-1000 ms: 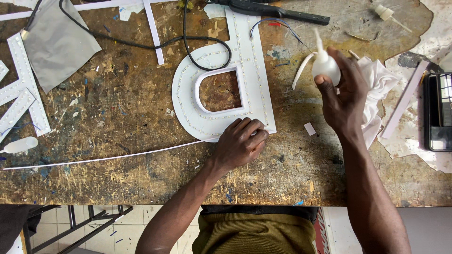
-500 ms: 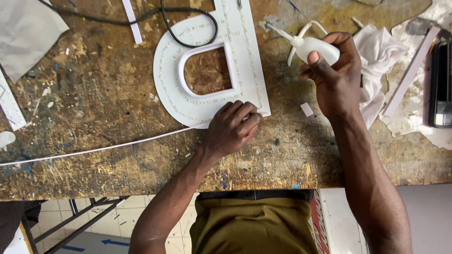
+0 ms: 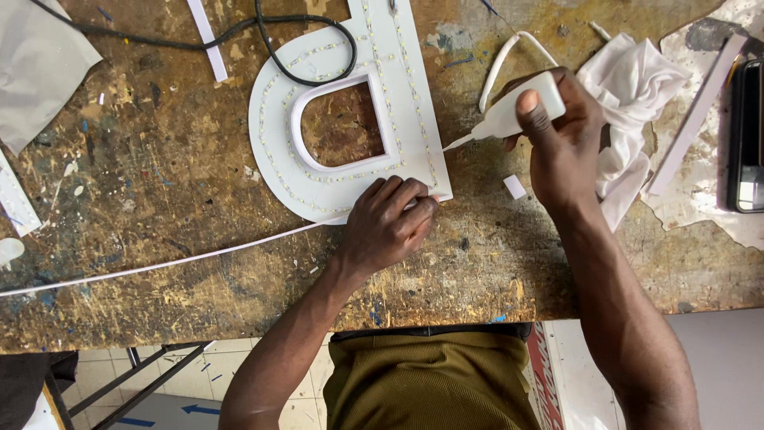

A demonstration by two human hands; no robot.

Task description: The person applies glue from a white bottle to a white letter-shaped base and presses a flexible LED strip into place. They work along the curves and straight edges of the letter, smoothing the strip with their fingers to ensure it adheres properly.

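A white D-shaped sign letter (image 3: 274, 135) with rows of small lights lies flat on the worn wooden bench (image 3: 159, 207). My left hand (image 3: 390, 223) presses on its near right corner, fingers curled over a thin white strip (image 3: 159, 264) that runs off to the left. My right hand (image 3: 561, 135) grips a small white glue bottle (image 3: 509, 115), tilted, its fine nozzle pointing left and down and ending just at the letter's right edge.
A black cable (image 3: 310, 72) loops over the letter's top. A crumpled white cloth (image 3: 629, 95) lies right of my right hand, with a white strip (image 3: 696, 115) and a black device (image 3: 746, 135) beyond. A small white offcut (image 3: 515, 186) lies by my wrist.
My right hand has tipped the glue bottle from upright to nozzle-down and brought it to the letter's right edge. The left hand has stayed on the near corner. The view has moved closer.
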